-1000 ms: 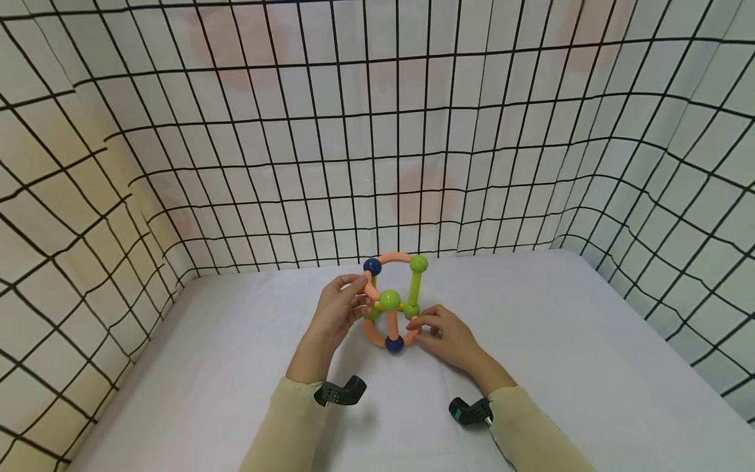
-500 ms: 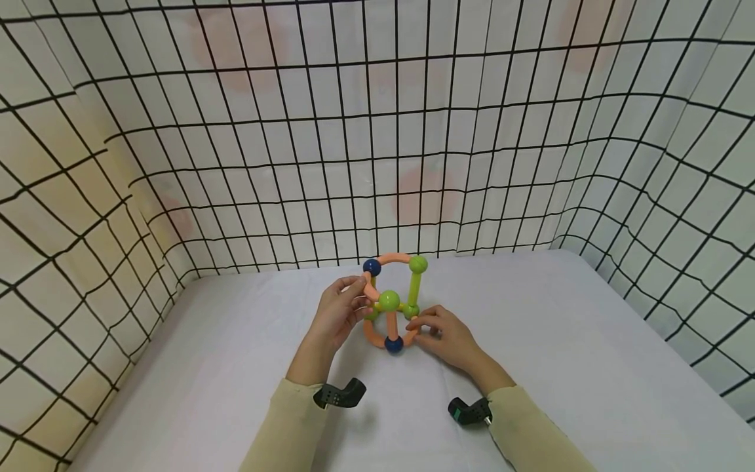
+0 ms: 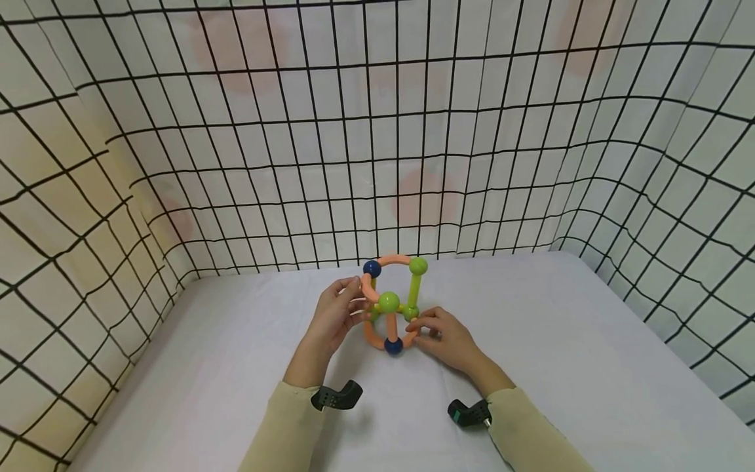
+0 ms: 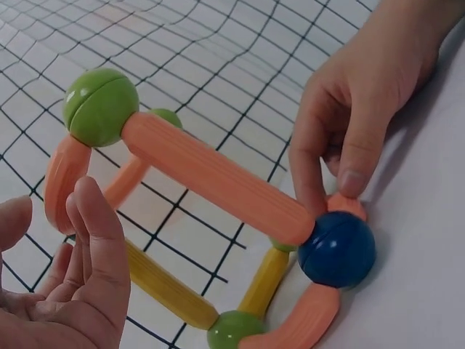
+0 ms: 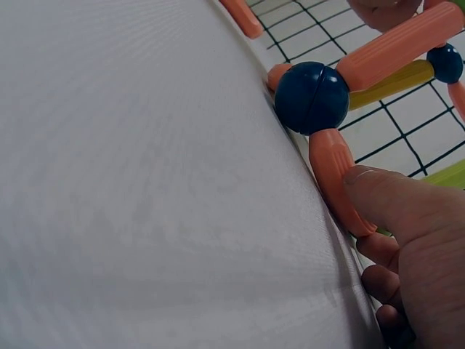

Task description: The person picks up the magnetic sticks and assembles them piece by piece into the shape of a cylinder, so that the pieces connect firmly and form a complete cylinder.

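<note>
A frame of magnetic rods and balls stands on the table, with a green ball [image 3: 388, 302] at its upper front corner and a blue ball [image 3: 393, 345] below. An upright orange rod [image 4: 218, 178] links these two. My left hand [image 3: 335, 316] is beside the upper left curved orange rod [image 3: 368, 288], its fingers relaxed and its thumb apart from them; nothing is held in it. Low on the other side, my right hand [image 3: 447, 335] pinches a curved orange rod [image 5: 334, 171] between thumb and fingers, just beyond the blue ball. The fingers partly hide that rod's far end.
A white cloth [image 3: 531, 367] covers the table. Black grid netting [image 3: 413, 131] over white sheeting rises at the back and both sides. Yellow rods [image 4: 171, 285] form part of the base. A black wrist camera [image 3: 337, 396] sits on the left sleeve, another [image 3: 469, 413] on the right.
My left hand has let go of the upper left curved orange rod and drawn slightly left. The right hand keeps its pinch, and the frame stays almost still.
</note>
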The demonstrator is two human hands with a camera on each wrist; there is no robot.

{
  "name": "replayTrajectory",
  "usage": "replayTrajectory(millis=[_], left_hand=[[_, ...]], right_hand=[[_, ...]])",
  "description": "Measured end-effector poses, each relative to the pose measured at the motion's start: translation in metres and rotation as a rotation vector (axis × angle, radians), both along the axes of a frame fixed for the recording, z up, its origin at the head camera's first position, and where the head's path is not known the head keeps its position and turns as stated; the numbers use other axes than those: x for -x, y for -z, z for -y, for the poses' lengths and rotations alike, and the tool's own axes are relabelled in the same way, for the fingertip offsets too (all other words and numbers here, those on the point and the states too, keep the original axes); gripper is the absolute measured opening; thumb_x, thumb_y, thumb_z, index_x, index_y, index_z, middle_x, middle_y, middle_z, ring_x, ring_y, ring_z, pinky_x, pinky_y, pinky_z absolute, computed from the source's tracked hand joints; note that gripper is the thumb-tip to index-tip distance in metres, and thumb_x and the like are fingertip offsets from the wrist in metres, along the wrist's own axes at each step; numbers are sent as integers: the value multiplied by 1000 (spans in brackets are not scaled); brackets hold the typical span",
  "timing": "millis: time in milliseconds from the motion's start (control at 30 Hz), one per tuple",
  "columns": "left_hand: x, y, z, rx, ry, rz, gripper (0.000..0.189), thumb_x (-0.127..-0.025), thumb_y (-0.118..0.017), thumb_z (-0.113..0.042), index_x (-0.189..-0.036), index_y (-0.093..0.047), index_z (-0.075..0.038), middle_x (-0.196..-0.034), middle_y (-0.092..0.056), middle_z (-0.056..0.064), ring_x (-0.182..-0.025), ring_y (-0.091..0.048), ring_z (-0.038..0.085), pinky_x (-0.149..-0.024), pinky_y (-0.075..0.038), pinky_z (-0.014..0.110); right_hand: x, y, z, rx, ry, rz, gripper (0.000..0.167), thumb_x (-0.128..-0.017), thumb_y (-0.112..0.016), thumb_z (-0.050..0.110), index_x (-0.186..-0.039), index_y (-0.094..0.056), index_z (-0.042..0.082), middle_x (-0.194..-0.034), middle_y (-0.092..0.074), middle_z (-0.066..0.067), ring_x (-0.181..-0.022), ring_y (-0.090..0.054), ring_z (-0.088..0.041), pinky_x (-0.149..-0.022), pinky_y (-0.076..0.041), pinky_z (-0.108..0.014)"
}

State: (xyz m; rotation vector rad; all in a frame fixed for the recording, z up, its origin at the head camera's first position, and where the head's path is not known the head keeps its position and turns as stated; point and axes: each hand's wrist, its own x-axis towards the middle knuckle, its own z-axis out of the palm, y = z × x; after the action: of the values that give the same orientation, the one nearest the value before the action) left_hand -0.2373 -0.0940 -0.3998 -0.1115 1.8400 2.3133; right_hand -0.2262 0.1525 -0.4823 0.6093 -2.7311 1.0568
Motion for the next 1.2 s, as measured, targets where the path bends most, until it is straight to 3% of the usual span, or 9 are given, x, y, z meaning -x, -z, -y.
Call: replayTrajectory(millis=[367, 700, 867, 967, 1100, 1200], left_hand=[[-4, 12, 6, 89, -1, -6, 40, -106, -49, -33, -134, -49, -4, -112, -66, 11, -79, -62, 18, -66, -56, 26], [-7, 30, 9, 253, 67, -67, 33, -97, -61, -18, -128, -55, -8, -113, -69, 17, -82, -66, 22, -65, -55, 27], [-7, 35, 10, 291, 163, -130, 36, -94, -60, -12, -130, -56, -11, -120, -65, 18, -81, -66, 18, -66, -54, 28], [-9, 37, 10, 354, 273, -181, 41, -93, -57, -7, -133, -54, -10, -128, -60, 17, -82, -66, 18, -67, -55, 29], [-12, 39, 9, 445, 428, -246, 43, -91, -64, -9, -133, -55, -10, -133, -59, 13, -86, -66, 19, -70, -57, 32], [-14, 40, 6, 497, 475, -274, 42, -90, -70, -14, -130, -58, -13, -125, -62, 12, -82, -66, 20, -70, -57, 33]], right_hand=[[4, -3, -2, 30, 87, 51, 29, -91, -73, 23, -116, -61, 19, -115, -64, 0, -84, -52, -11, -72, -43, -25], [6, -4, 1, 113, 117, 94, 36, -92, -72, 24, -124, -56, 15, -121, -63, -5, -84, -54, -11, -72, -43, -25], [6, -8, 1, 151, 125, 122, 41, -92, -71, 24, -128, -54, 15, -122, -62, -7, -81, -53, -12, -70, -43, -25], [7, -8, 0, 149, 133, 140, 46, -93, -71, 24, -133, -51, 16, -122, -61, -7, -79, -52, -13, -68, -43, -24], [9, -7, 0, 145, 136, 157, 56, -93, -70, 26, -142, -46, 15, -125, -60, -9, -80, -52, -12, -68, -42, -25], [10, -8, 1, 147, 137, 185, 61, -94, -69, 30, -147, -43, 16, -131, -58, -9, -82, -52, -13, -69, -42, -26]])
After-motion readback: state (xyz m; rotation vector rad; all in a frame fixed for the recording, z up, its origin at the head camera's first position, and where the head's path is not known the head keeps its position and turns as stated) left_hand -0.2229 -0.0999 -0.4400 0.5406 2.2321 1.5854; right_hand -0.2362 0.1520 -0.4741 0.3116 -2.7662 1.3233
